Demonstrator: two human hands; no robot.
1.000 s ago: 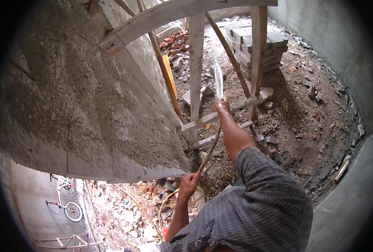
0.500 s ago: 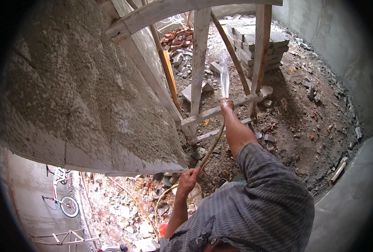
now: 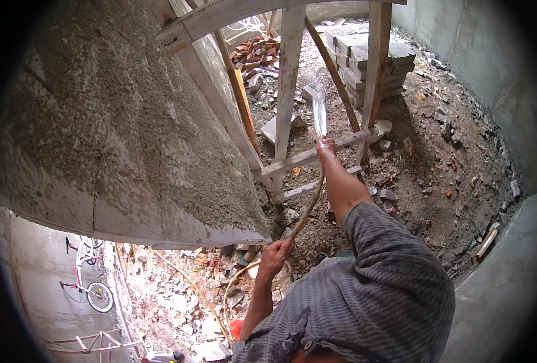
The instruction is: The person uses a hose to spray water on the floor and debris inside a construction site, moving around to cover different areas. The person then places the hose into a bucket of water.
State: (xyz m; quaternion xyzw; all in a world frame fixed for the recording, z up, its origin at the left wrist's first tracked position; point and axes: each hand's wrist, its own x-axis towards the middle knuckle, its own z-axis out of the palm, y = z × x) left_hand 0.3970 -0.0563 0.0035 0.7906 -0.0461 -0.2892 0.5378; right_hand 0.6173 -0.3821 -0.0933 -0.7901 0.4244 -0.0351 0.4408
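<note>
A yellowish garden hose (image 3: 308,213) runs between my two hands. My right hand (image 3: 326,149), arm stretched out, is closed around its end, and a whitish jet of water (image 3: 320,115) sprays away from it. That hand is at a pale wooden crossbar (image 3: 302,159); whether it touches the wood I cannot tell. Lower and to the left, my left hand (image 3: 273,258) grips the hose farther back. Behind it the hose loops down toward the rubble. Both thumbs and fingers wrap the hose, partly hiding it.
A rough concrete slab (image 3: 141,133) slopes at the left, beside wooden posts (image 3: 288,78). Stacked grey blocks (image 3: 365,51) and a red brick heap (image 3: 259,53) stand ahead. Rubble (image 3: 178,290) covers the ground. A bicycle (image 3: 90,275) stands lower left; a concrete wall (image 3: 480,66) curves at right.
The water jet has tilted slightly left and looks shorter. My right hand has barely shifted, and my left hand keeps its hold on the hose.
</note>
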